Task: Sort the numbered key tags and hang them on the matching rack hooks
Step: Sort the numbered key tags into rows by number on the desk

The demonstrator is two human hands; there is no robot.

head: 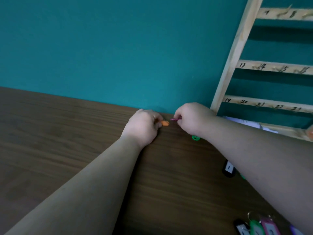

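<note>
At the far edge of the table (pixel 67 133), close to the wall, the left hand (pixel 144 126) curls its fingers round an orange tag (pixel 165 123), of which only one end shows past the knuckles. Just beside it, the right hand (pixel 191 117) pinches a pink tag (pixel 175 119) edge-on between thumb and fingertips. A green tag (pixel 195 137) lies under the right wrist, a black tag (pixel 229 167) marked 1 sits nearer, and a bunch of tags (pixel 264 226) waits at the near right corner. The rack (pixel 237 46) leans against the wall to the right, its numbered rails readable but its hooks (pixel 286 11) blurred. These tags look like light, stiff plastic, probably smooth enough to slip, so a firm pinch on the flat body seems best, leaving the ring end free to go over a hook. Neither held tag's number can be read.
</note>
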